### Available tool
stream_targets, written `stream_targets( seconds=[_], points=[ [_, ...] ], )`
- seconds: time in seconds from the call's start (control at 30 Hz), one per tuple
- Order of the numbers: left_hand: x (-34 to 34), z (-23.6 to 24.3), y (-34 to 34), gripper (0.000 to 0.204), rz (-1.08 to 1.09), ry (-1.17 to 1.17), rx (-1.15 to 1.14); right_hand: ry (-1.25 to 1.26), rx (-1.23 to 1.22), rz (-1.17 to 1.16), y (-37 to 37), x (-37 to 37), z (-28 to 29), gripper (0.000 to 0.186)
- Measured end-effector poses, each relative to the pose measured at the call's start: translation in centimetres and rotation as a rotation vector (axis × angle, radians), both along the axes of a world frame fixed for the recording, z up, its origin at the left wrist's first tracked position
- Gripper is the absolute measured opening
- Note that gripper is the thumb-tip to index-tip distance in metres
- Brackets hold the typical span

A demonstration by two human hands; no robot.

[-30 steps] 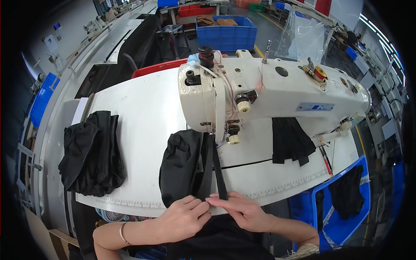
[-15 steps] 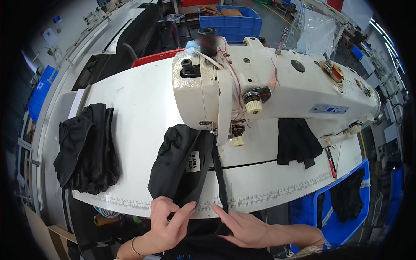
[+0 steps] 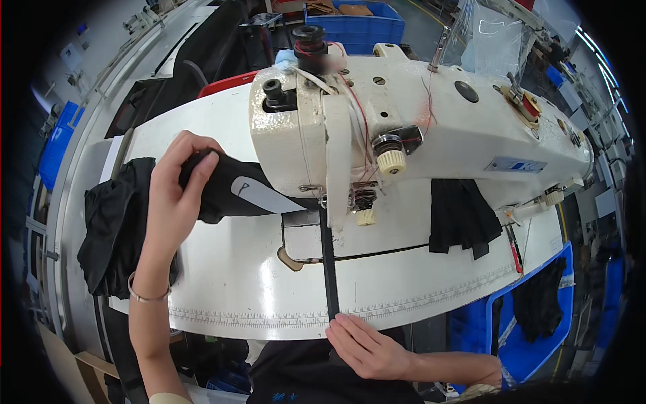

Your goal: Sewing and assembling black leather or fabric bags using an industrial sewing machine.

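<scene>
At the left of the sewing machine (image 3: 437, 108), my left hand (image 3: 171, 192) is closed on a black fabric piece (image 3: 229, 198), its edge bunched between thumb and fingers. The piece stretches to the needle area and shows a pale rounded patch (image 3: 259, 195) with a small dark mark. From under the needle a narrow black strip (image 3: 329, 269) runs straight toward me. Its near end is pinched by my right hand (image 3: 369, 347) at the table's front edge. Where the fabric meets the presser foot is partly hidden by the machine head.
A pile of black fabric (image 3: 114, 229) lies behind my left forearm. More black pieces (image 3: 461, 219) lie under the machine arm, beside red-handled snips (image 3: 515, 249). A blue bin (image 3: 494, 323) with black fabric hangs at the right edge. A printed ruler (image 3: 417, 301) follows the white table's (image 3: 235, 269) front.
My left hand has moved from the front edge up and left, swinging the black fabric piece leftward and turning its label out of sight. My right hand now pinches the strip's near end.
</scene>
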State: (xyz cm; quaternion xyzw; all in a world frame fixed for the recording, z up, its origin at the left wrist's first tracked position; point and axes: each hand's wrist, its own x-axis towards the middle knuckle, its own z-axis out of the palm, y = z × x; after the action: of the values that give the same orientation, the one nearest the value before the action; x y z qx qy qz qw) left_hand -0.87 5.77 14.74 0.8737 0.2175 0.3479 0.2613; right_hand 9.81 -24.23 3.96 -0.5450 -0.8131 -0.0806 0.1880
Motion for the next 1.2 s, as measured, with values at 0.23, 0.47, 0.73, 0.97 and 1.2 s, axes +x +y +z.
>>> stream_targets(
  seconds=[0.23, 0.47, 0.73, 0.97, 1.2],
  points=[
    [-4.5, -4.8, -14.0, 0.023, -0.497, 0.307, 0.638, 0.015, -0.057, 0.057, -0.5, 0.7, 0.3, 0.034],
    [-4.4, -9.3, -15.4, 0.02, -0.426, 0.28, 0.595, 0.011, -0.049, 0.024, -0.4, 1.1, 0.5, 0.03],
    [-5.0, -7.9, -14.5, 0.031, -0.411, 0.306, 0.33, 0.006, -0.058, 0.073, 0.0, 1.2, 1.2, 0.023],
    [-4.2, -6.4, -14.5, 0.028, -0.43, 0.331, 0.53, -0.057, -0.045, 0.087, 0.3, 1.2, 1.4, 0.029],
    [-4.0, -8.1, -15.2, 0.031, -0.45, 0.353, 0.582, -0.063, -0.046, 0.089, 0.3, 1.1, 1.3, 0.028]
  ],
)
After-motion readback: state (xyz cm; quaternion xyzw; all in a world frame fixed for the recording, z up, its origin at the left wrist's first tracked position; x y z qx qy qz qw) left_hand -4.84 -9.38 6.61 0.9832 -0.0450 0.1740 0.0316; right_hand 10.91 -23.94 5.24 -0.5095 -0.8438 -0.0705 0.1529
